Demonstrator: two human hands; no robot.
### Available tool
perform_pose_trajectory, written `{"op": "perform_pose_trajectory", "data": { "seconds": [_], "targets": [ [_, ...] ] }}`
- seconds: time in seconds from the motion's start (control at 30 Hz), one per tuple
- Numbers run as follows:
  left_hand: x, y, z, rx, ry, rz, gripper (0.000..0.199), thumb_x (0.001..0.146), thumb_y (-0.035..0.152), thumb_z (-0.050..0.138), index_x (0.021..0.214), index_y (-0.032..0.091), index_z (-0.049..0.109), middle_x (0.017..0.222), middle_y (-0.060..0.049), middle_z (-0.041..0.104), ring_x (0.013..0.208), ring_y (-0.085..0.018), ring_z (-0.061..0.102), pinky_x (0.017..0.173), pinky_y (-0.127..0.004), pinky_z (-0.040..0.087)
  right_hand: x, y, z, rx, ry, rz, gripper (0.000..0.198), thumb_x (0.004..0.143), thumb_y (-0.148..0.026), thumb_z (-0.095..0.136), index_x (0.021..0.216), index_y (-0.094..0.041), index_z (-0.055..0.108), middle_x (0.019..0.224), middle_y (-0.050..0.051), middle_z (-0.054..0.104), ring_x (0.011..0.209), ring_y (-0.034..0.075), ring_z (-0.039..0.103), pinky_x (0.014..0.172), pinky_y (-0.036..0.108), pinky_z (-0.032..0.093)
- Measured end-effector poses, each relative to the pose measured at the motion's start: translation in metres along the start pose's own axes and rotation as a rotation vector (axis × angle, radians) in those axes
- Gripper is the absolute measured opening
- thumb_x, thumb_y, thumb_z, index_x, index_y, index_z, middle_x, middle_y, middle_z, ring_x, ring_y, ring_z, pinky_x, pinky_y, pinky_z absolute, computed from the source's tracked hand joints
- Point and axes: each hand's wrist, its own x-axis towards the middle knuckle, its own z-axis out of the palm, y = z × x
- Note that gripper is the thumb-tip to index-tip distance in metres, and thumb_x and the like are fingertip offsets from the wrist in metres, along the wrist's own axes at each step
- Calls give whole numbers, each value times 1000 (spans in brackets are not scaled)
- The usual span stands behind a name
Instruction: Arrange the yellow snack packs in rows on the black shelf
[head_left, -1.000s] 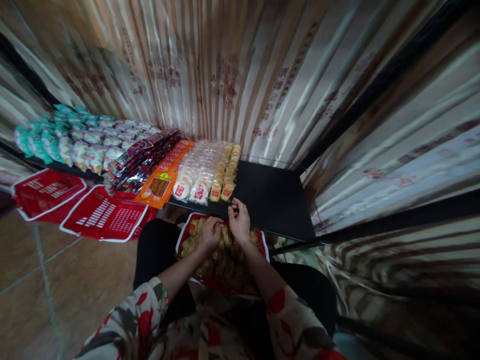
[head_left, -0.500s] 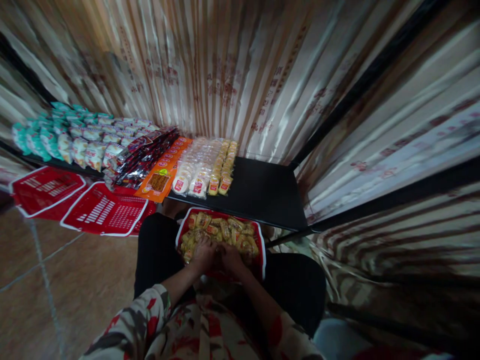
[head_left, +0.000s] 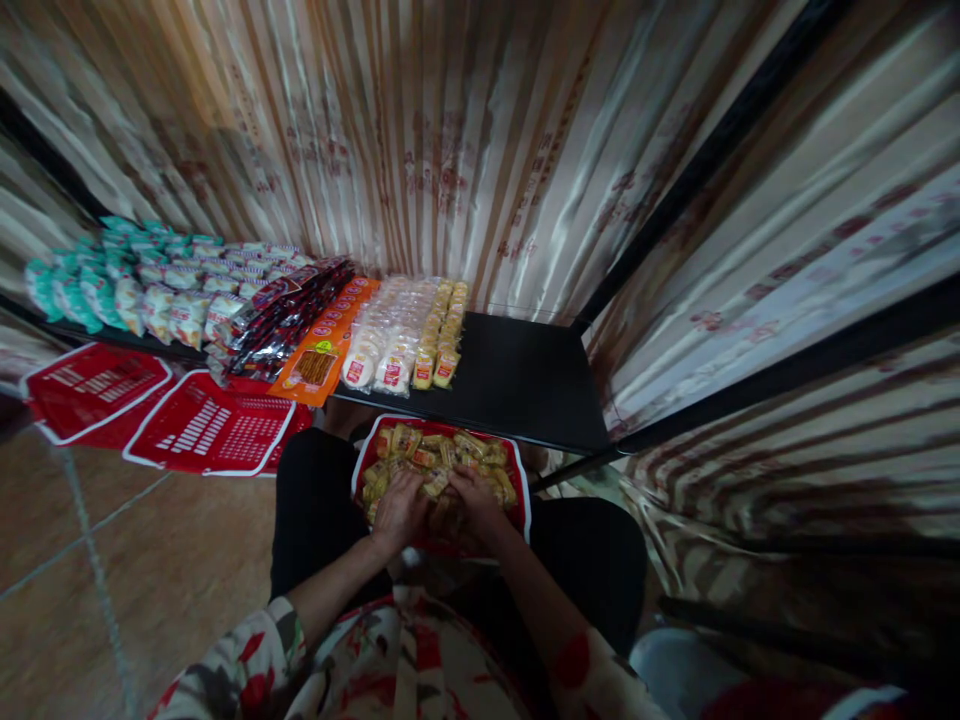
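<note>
Both hands have slid forward since half a second ago: left hand [head_left: 397, 507] and right hand [head_left: 471, 497] clutch yellow packets [head_left: 439, 478] in the red basket [head_left: 525, 500] on the lap; the packets' long axes cannot be told.

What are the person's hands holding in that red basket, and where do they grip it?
Both the left hand and right hand rest on the yellow snack packets in the red basket. Whether either grips a packet cannot be told.
</note>
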Motion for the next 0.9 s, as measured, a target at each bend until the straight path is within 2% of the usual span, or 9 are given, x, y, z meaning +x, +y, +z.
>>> {"op": "perform_pose_trajectory", "data": {
  "seconds": [0.13, 0.23, 0.33, 0.43, 0.5, 0.6, 0.7, 0.9],
  "targets": [
    [9, 8, -11, -115, 4, -33, 27, 76, 13, 48, 100, 19, 59, 99, -7, 63, 98, -21, 56, 90, -38, 45, -1, -15, -6, 186, -78, 138, 32, 65, -43, 68, 86, -19, 64, 72, 2, 67, 61, 16, 64, 52, 25, 48],
    [20, 18, -21, -194, 5, -81, 26, 77, 16, 48, 100, 21, 60, 100, -5, 63, 95, -18, 57, 86, -34, 47, -4, -29, -10, 179, -77, 128, 31, 66, -43, 67, 87, -20, 66, 77, 4, 69, 65, 17, 65, 54, 27, 50],
    [32, 28, -29, -264, 7, -153, 24, 78, 22, 50, 98, 21, 61, 99, -4, 64, 85, -15, 59, 78, -29, 48, -6, -43, -13, 136, -76, 89, 38, 69, -45, 65, 100, -23, 65, 100, 7, 68, 84, 20, 65, 62, 29, 53],
    [43, 30, -30, -352, 15, -215, 23, 79, 30, 51, 95, 19, 62, 90, -3, 65, 77, -14, 59, 72, -28, 48, -7, -55, -17, 151, -98, 70, 37, 72, -49, 61, 99, -24, 68, 113, 7, 64, 99, 22, 61, 67, 29, 53],
    [51, 26, -28, -408, 33, -263, 25, 79, 36, 50, 92, 17, 62, 81, -3, 65, 73, -14, 58, 69, -27, 47, -5, -60, -20, 173, -120, 68, 37, 74, -51, 59, 95, -23, 69, 110, 8, 66, 96, 22, 62, 66, 30, 53],
    [65, 17, -24, -469, 64, -327, 29, 79, 42, 49, 84, 16, 61, 70, -1, 62, 65, -13, 56, 63, -24, 45, -2, -63, -23, 184, -149, 27, 40, 72, -50, 61, 99, -23, 68, 105, 8, 67, 90, 22, 64, 63, 30, 53],
    [78, 12, -23, -521, 33, -382, 35, 79, 48, 46, 76, 15, 58, 61, 1, 58, 57, -12, 53, 54, -22, 41, 2, -61, -24, 142, -181, -1, 45, 67, -46, 67, 105, -22, 65, 97, 6, 69, 86, 20, 65, 65, 29, 52],
    [97, 18, -30, -430, 20, -363, 40, 79, 52, 45, 74, 16, 60, 62, 2, 58, 56, -11, 52, 52, -20, 38, 8, -65, -19, 60, -180, -46, 39, 64, -44, 68, 96, -20, 66, 87, 4, 70, 78, 20, 65, 69, 32, 52]
  ]
}}
